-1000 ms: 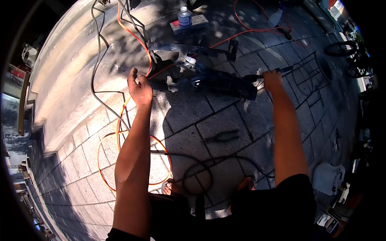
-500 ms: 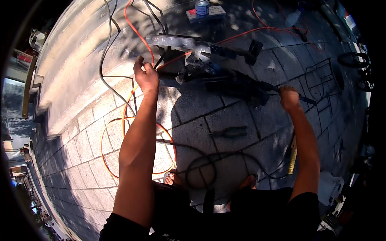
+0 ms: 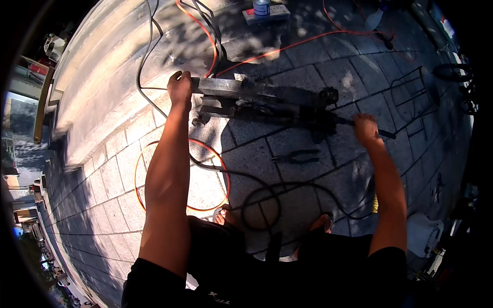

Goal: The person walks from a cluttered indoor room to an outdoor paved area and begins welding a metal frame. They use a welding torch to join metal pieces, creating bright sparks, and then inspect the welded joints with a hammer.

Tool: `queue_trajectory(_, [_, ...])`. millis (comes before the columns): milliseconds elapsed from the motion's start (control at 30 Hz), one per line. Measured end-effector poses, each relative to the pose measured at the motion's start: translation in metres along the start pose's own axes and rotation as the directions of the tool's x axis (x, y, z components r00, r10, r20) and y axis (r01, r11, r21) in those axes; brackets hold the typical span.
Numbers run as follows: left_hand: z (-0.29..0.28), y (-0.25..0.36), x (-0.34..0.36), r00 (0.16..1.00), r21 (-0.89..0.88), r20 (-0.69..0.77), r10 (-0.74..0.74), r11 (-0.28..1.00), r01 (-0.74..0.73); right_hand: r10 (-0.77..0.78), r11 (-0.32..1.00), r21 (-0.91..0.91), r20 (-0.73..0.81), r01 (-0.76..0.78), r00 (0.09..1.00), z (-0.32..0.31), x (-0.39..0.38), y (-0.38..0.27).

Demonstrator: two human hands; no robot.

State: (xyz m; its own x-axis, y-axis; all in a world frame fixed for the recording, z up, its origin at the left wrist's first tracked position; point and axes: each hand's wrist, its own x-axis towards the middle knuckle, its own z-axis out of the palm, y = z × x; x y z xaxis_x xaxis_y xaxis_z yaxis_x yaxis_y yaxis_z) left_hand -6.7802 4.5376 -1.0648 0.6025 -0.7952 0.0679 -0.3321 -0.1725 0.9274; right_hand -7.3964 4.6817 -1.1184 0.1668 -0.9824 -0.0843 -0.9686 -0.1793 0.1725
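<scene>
A dark metal floor jack [image 3: 280,109], with long side plates and small wheels, lies crosswise in front of me over the paving. My left hand [image 3: 179,91] is closed at the jack's left end, against its side plate; part of the fingers is hidden from view. At the other end, my right hand [image 3: 366,129] is wrapped round a dark bar [image 3: 387,134] that runs out from the jack. A pair of dark pliers [image 3: 296,157] lies on the paving between the jack and my feet.
A black hose [image 3: 262,228] loops near my feet, and an orange hose [image 3: 224,177] curls to its left. Farther off, a bottle [image 3: 261,7] stands on a flat case [image 3: 275,15]. A wire-frame chair [image 3: 411,95] is at the right. A step edge runs along the left.
The jack has turned so that its two side plates lie closer together in view. My left hand has come against its end. My right hand keeps its grip, slightly lower.
</scene>
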Motion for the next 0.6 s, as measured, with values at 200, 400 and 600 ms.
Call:
queue_trajectory(200, [-0.023, 0.012, 0.0, 0.968, 0.231, 0.134, -0.212, 0.957, 0.178, 0.405, 0.222, 0.903, 0.258, -0.368, 0.877, -0.093, 0.043, -0.037])
queue_trajectory(400, [-0.04, 0.029, -0.021, 0.907, 0.338, 0.217, -0.36, 0.9, 0.277, 0.306, 0.069, 0.856, 0.471, -0.513, 0.827, -0.152, 0.06, -0.095])
queue_trajectory(600, [-0.079, 0.002, -0.028, 0.783, 0.307, 0.395, -0.48, 0.872, 0.38, 0.179, 0.152, 0.752, 0.617, -0.641, 0.766, -0.157, 0.052, -0.116])
